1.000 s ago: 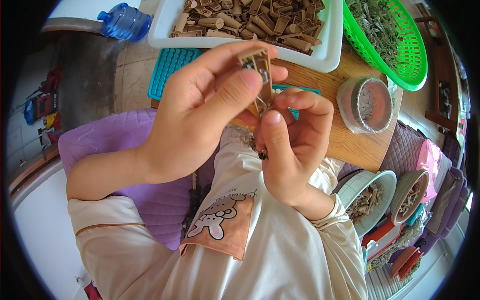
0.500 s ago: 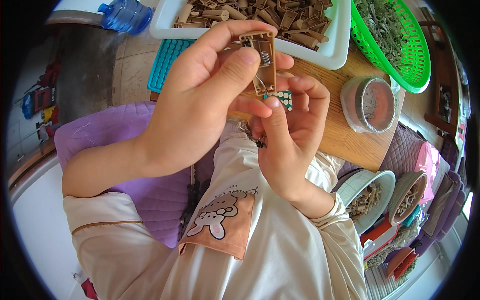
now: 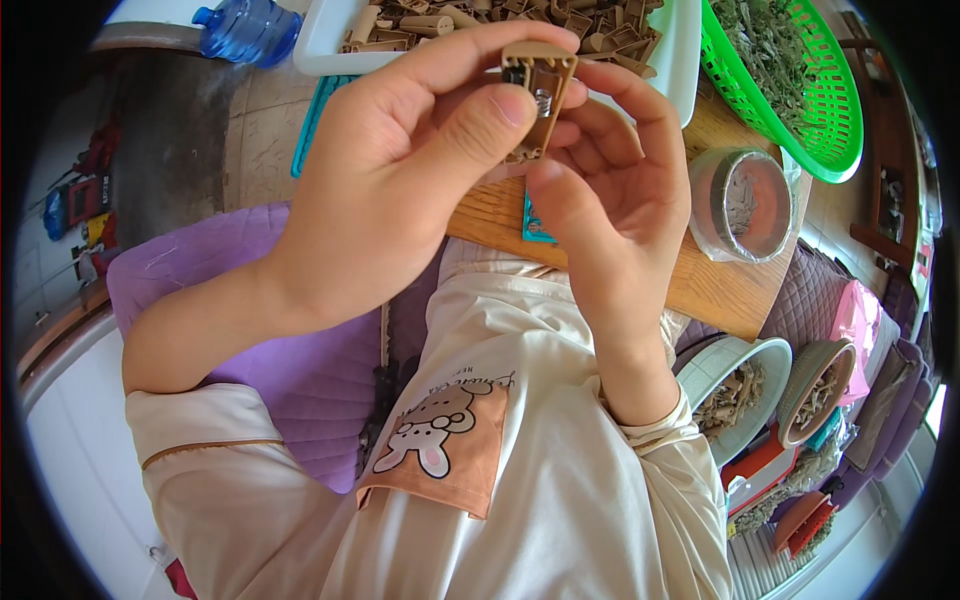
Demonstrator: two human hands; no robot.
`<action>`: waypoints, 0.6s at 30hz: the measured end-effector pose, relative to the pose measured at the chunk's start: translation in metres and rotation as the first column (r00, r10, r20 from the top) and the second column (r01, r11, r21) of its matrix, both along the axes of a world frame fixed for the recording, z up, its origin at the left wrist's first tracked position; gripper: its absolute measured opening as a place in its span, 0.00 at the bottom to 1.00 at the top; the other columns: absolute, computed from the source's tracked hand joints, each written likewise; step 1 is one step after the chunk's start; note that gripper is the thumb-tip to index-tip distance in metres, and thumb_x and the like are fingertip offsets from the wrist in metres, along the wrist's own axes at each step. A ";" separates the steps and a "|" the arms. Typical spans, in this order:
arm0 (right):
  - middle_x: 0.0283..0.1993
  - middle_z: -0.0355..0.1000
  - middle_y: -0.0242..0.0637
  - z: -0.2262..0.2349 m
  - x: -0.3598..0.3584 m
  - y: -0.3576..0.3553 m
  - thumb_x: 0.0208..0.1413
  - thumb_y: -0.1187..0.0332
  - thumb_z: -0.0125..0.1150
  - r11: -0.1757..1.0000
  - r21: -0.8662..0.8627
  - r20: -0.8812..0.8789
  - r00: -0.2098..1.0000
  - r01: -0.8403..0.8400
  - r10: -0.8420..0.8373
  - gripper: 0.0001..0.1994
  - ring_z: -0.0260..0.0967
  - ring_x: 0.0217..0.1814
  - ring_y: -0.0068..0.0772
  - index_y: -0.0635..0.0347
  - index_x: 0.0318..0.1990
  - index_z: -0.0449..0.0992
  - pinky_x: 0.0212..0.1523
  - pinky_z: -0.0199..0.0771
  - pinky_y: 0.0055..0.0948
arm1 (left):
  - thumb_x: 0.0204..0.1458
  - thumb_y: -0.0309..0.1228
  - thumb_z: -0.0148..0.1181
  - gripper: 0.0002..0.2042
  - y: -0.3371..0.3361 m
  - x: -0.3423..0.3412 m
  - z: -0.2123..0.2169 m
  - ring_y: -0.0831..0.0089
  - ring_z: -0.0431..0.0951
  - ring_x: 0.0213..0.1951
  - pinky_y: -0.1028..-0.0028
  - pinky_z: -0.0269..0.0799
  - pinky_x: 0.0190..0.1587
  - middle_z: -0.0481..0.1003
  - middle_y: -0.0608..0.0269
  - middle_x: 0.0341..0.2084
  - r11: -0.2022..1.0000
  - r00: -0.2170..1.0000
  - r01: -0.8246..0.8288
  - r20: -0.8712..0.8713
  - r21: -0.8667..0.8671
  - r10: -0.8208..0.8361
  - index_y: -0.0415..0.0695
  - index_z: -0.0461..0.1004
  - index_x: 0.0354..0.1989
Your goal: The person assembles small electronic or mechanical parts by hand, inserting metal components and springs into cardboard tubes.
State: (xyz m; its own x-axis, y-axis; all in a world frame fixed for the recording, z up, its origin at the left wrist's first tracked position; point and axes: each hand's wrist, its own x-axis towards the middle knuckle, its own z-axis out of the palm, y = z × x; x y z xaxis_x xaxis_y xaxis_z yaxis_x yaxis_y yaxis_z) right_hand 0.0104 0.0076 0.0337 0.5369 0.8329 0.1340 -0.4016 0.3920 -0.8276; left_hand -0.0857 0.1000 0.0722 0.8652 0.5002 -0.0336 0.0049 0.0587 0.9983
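A small brown plastic casing is raised over the near table edge, its hollow side showing. Inside sits a metal coil spring, with a dark part near the upper left corner. My left hand is closed on the casing's left side, thumb across the front and fingers behind. From the right, my right hand curls around the casing, its thumb by the lower end and index fingertip by the upper right edge. Its other fingers are partly hidden behind the casing. Whatever lies between the lower fingertips is hidden.
A white tub full of brown casings stands beyond my hands on the wooden table. Teal tray parts show beside my hands. A green basket of dried plant pieces and a bag-lined round container are at right.
Both hands have moved slightly up and the casing has tilted. My right hand has shifted from below the casing to its right side; the wires seen there no longer show.
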 end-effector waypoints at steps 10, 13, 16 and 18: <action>0.34 0.64 0.32 0.000 0.013 0.012 0.42 0.79 0.58 0.975 -0.219 0.454 0.888 0.035 0.071 0.19 0.62 0.36 0.17 0.68 0.44 0.61 0.37 0.66 0.17 | 0.54 0.34 0.43 0.20 -0.007 -0.005 -0.007 0.72 0.69 0.43 0.76 0.64 0.46 0.67 0.53 0.42 0.978 0.998 -0.039 -0.033 0.204 0.047 0.38 0.55 0.53; 0.34 0.64 0.32 0.009 0.027 0.007 0.43 0.77 0.59 0.960 -0.259 0.501 0.834 -0.110 0.231 0.20 0.62 0.37 0.18 0.68 0.45 0.61 0.38 0.66 0.18 | 0.53 0.35 0.44 0.21 -0.004 -0.005 -0.007 0.71 0.69 0.43 0.75 0.65 0.46 0.67 0.53 0.41 0.992 1.000 -0.002 -0.002 0.125 0.002 0.39 0.54 0.53; 0.35 0.64 0.32 0.008 0.043 -0.011 0.45 0.78 0.56 0.958 -0.227 0.539 0.797 -0.174 0.273 0.20 0.63 0.39 0.20 0.69 0.47 0.60 0.39 0.66 0.18 | 0.53 0.36 0.45 0.21 0.007 -0.002 -0.002 0.70 0.70 0.42 0.76 0.67 0.44 0.68 0.54 0.41 0.995 0.992 0.099 -0.079 0.021 -0.097 0.40 0.54 0.53; 0.37 0.65 0.34 0.004 0.055 -0.024 0.45 0.78 0.55 0.919 -0.374 0.484 0.820 -0.122 0.306 0.19 0.63 0.39 0.21 0.69 0.47 0.61 0.40 0.66 0.19 | 0.52 0.36 0.46 0.21 0.011 -0.002 -0.001 0.71 0.71 0.41 0.76 0.68 0.42 0.69 0.56 0.40 0.983 0.988 -0.026 -0.156 -0.181 -0.003 0.42 0.55 0.53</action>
State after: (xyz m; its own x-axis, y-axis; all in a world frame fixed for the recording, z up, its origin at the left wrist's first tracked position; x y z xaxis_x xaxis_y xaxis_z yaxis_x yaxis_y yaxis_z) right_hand 0.0652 -0.0169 0.0380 0.2635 0.9631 0.0542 0.0854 0.0327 -0.9958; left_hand -0.0878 0.1113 0.0717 0.8367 0.4832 -0.2578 0.1566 0.2400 0.9580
